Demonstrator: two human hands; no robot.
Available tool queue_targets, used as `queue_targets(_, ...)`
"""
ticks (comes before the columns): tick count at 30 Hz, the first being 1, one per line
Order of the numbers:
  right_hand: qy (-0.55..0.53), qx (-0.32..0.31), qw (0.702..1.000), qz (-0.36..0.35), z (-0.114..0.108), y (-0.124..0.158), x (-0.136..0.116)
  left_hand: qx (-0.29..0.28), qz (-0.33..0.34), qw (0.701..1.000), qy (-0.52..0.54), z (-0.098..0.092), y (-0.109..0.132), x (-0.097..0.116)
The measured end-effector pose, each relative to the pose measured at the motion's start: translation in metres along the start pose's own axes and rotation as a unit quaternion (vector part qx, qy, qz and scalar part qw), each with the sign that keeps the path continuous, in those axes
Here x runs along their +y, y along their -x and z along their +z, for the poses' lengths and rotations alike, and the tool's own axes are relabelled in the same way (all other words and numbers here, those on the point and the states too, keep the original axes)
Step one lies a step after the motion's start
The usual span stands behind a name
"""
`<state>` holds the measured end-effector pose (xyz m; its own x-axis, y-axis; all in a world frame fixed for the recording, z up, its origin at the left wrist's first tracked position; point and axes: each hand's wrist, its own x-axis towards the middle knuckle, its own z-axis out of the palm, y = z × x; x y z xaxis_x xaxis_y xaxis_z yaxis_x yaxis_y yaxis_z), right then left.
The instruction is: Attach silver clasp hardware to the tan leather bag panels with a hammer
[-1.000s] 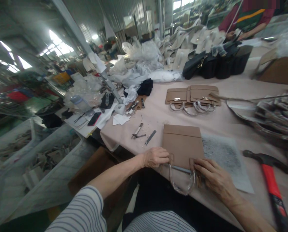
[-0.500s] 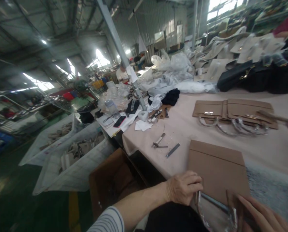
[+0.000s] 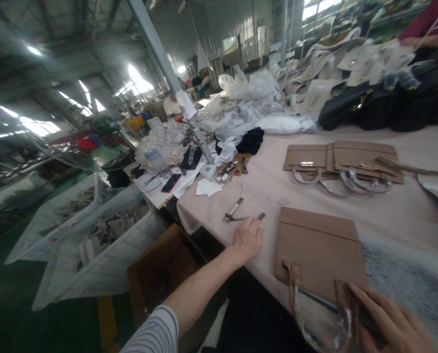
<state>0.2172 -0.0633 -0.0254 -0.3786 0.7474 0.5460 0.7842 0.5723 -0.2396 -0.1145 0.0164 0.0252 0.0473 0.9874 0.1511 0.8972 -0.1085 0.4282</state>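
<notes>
A tan leather bag panel (image 3: pixel 320 250) with a plastic-wrapped handle (image 3: pixel 320 318) lies at the near edge of the pale pink table (image 3: pixel 277 191). My right hand (image 3: pixel 391 323) rests on the handle's right tab at the bottom right, fingers pressed on it. My left hand (image 3: pixel 247 239) has reached out to the left of the panel and covers a small flat metal strip (image 3: pixel 261 216), fingers curled over it. Just beyond it lies a pair of metal snips (image 3: pixel 233 212).
More tan panels with wrapped handles (image 3: pixel 342 164) lie mid-table. Black bags (image 3: pixel 380 105), beige pieces and white plastic wrap (image 3: pixel 248 98) pile at the back. A grey foam sheet (image 3: pixel 402 279) lies right of the panel. Clear bins (image 3: pixel 93 245) and a cardboard box (image 3: pixel 160 274) stand on the floor left.
My left hand left the handle's left end and moved forward and left onto the metal strip. The view swung left and up; the right hand stays on the handle.
</notes>
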Motion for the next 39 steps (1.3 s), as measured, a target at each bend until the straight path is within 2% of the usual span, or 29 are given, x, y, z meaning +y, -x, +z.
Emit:
queue_targets(1,-0.003,-0.001,1.0,-0.002,-0.003,-0.002,0.0,-0.039,-0.053,0.997,-0.043,-0.006,-0.01,-0.002)
queue_targets(3,-0.019,-0.015,1.0,0.005,-0.009,-0.006,0.0,-0.117,-0.111,0.983,-0.093,-0.014,-0.026,-0.005)
queue_targets(6,-0.071,-0.042,0.996,0.02,-0.018,-0.009,0.0,-0.168,-0.14,0.971,-0.094,-0.015,-0.043,-0.01)
queue_targets(10,-0.063,-0.06,0.994,0.07,-0.018,-0.013,-0.01,-0.186,-0.14,0.97,-0.067,-0.009,-0.053,-0.011)
queue_targets(14,0.009,-0.03,0.995,0.092,-0.006,-0.018,-0.029,-0.176,-0.16,0.971,-0.017,-0.013,-0.057,-0.016)
queue_targets(19,0.052,-0.03,0.992,0.109,0.001,-0.021,-0.041,-0.17,-0.192,0.957,0.135,-0.022,-0.048,-0.022)
queue_targets(22,0.059,-0.036,0.991,0.113,0.001,-0.021,-0.043,-0.167,-0.2,0.936,0.238,-0.02,-0.031,-0.013)
queue_targets(24,0.064,-0.041,0.99,0.117,0.0,-0.021,-0.044,-0.153,-0.204,0.897,0.36,-0.014,-0.018,-0.001)
queue_targets(25,0.065,-0.044,0.99,0.12,-0.001,-0.021,-0.044,-0.144,-0.206,0.861,0.442,-0.011,-0.012,0.007)
queue_targets(28,0.06,-0.049,0.989,0.127,-0.001,-0.022,-0.046,-0.13,-0.202,0.714,0.657,0.002,0.003,0.033)
queue_targets(29,0.057,-0.048,0.989,0.127,-0.002,-0.022,-0.046,-0.133,-0.196,0.686,0.689,0.006,0.006,0.041)
queue_targets(31,0.052,-0.045,0.989,0.128,-0.001,-0.022,-0.046,-0.141,-0.185,0.662,0.712,0.016,0.01,0.054)
queue_targets(33,0.05,-0.044,0.989,0.131,-0.001,-0.022,-0.046,-0.151,-0.174,0.672,0.704,0.024,0.011,0.061)
queue_targets(37,0.044,-0.041,0.989,0.138,-0.001,-0.022,-0.048,-0.163,-0.145,0.728,0.65,0.036,0.016,0.064)
queue_targets(39,0.049,-0.039,0.988,0.138,-0.002,-0.022,-0.049,-0.151,-0.127,0.755,0.625,0.038,0.021,0.064)
